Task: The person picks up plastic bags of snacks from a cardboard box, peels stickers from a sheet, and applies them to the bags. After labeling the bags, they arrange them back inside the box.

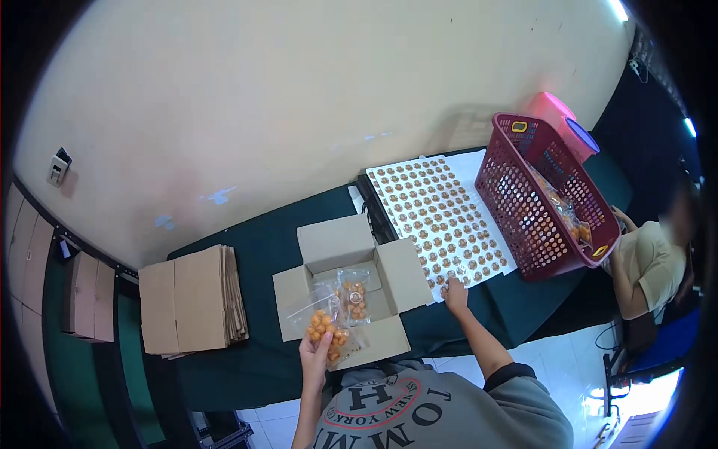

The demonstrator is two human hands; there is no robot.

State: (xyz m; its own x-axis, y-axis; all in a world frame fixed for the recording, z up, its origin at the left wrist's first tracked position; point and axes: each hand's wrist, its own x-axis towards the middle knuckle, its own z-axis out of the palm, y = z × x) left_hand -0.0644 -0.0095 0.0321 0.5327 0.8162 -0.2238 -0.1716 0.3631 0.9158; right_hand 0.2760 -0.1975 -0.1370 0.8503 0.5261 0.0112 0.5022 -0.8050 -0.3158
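My left hand (315, 353) is closed on a clear plastic bag of round orange snacks (320, 325), held over the near left side of an open cardboard box (383, 281). Inside that box lies another clear bag of the orange snacks (357, 305), with a round label on its front. My right hand (455, 295) is at the near edge of a white sheet of round brown-and-gold stickers (476, 236). Its fingers are pinched together over the lowest stickers; whatever sits between the fingertips is too small to make out.
Flattened cardboard boxes (191, 301) are stacked at the left. A maroon basket (516, 202) with more bagged snacks stands right of the sticker sheet, pink tubs (552, 108) behind it. Another person (649, 262) sits at the far right. Dark green cloth (262, 374) covers the table.
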